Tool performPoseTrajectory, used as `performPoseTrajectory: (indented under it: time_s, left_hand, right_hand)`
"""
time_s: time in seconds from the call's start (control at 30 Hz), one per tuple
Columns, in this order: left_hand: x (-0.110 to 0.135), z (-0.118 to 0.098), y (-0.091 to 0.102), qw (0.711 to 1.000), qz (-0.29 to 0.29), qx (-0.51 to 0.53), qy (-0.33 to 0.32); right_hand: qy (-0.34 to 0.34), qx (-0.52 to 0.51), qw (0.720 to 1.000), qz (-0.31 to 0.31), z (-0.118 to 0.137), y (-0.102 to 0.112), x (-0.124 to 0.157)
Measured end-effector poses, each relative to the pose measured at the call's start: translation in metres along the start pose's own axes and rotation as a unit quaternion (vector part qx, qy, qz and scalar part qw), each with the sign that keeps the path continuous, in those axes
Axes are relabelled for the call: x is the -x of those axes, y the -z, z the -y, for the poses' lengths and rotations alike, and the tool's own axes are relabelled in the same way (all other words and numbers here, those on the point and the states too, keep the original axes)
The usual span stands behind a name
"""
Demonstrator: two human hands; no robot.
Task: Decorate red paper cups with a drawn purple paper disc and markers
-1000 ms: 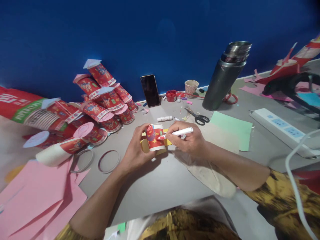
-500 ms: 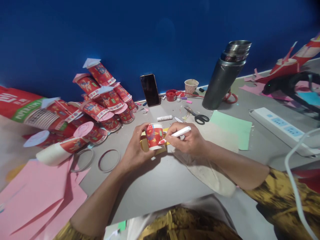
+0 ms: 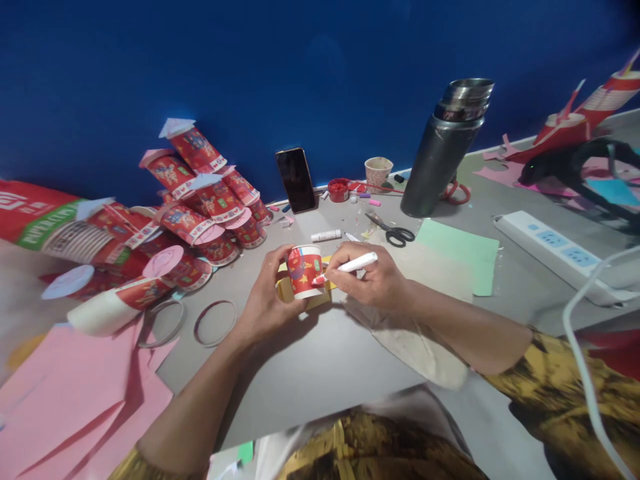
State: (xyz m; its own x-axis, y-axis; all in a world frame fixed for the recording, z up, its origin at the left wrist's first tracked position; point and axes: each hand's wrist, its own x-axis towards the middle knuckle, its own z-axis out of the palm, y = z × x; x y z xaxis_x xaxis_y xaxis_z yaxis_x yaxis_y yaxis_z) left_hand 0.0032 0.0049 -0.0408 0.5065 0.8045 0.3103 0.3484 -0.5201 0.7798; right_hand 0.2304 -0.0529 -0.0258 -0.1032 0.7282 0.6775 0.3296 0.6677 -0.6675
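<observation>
My left hand (image 3: 270,288) is closed around a red paper cup (image 3: 304,270) with a printed pattern and a white rim, holding it tilted above the desk. In my right hand (image 3: 367,277) a white marker (image 3: 357,263) with a red tip is pinched, its tip at the right side of the cup. Yellow paper (image 3: 320,298) lies behind and below the cup, partly covered by my hands. Beyond them a white capped marker (image 3: 326,235) rests on the desk, and black-handled scissors (image 3: 399,236) lie to its right.
Stacked red paper cups (image 3: 215,200) with paper tops stand at the left. Pink sheets (image 3: 65,400) and tape rings (image 3: 215,323) lie nearer. A phone (image 3: 296,180) leans on the blue wall. A dark flask (image 3: 443,160), green paper (image 3: 457,253) and a power strip (image 3: 555,247) are at right.
The view has shifted slightly, so everything sits a little further left. Both hands keep their hold, and the marker's tip stays at the cup.
</observation>
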Motion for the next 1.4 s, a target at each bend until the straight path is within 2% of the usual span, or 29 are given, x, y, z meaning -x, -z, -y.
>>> performPoseTrajectory:
  time_s: [0.17,0.53,0.7,0.93,1.4]
  left_hand:
    - [0.001,-0.002,0.0,1.0,0.009,-0.005,-0.003]
    - [0.002,-0.001,0.0,1.0,0.007,0.012,0.015]
    - [0.002,0.0,-0.001,1.0,0.012,0.019,0.01]
    - [0.002,0.0,-0.003,0.996,0.009,0.079,0.035]
    - [0.001,0.008,-0.001,0.99,0.012,0.139,0.017]
  right_hand:
    - [-0.014,-0.007,1.0,0.017,0.0,0.001,-0.001]
    - [0.027,0.011,0.999,-0.029,0.0,0.002,-0.003]
    - [0.023,0.019,0.999,-0.032,0.0,0.0,-0.003]
    - [0.015,0.04,0.998,-0.04,0.002,0.004,-0.005]
    - [0.019,0.046,0.997,-0.055,-0.001,0.011,-0.007]
